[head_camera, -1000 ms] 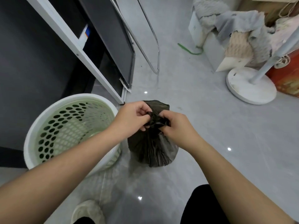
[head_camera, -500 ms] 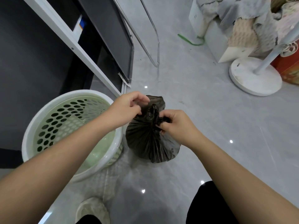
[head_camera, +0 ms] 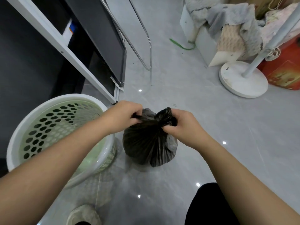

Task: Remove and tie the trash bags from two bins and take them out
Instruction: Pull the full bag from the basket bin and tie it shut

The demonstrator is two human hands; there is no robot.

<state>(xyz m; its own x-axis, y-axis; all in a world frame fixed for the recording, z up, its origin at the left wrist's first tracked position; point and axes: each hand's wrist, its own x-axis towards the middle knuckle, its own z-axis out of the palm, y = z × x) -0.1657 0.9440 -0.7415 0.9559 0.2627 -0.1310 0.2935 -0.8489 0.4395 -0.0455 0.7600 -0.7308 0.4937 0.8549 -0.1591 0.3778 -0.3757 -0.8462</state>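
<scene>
Black trash bag (head_camera: 149,143) sits on the grey floor (head_camera: 211,127), just right of the white-rimmed green bin (head_camera: 53,127), nearly touching its side. Both hands on the bag's gathered neck. Left hand (head_camera: 123,116) pinches a strip of plastic w/ curled fingers, drawn off to the left. Right hand (head_camera: 183,125) grips the bunched top, fingers curled tight round it, a tuft poking up above the knuckles. Bag body bulges below, pleats running up to the neck. Bin's perforated wall shows, no liner visible inside. White fan base (head_camera: 241,80) stands well apart, far right, beside a red box (head_camera: 284,73).
</scene>
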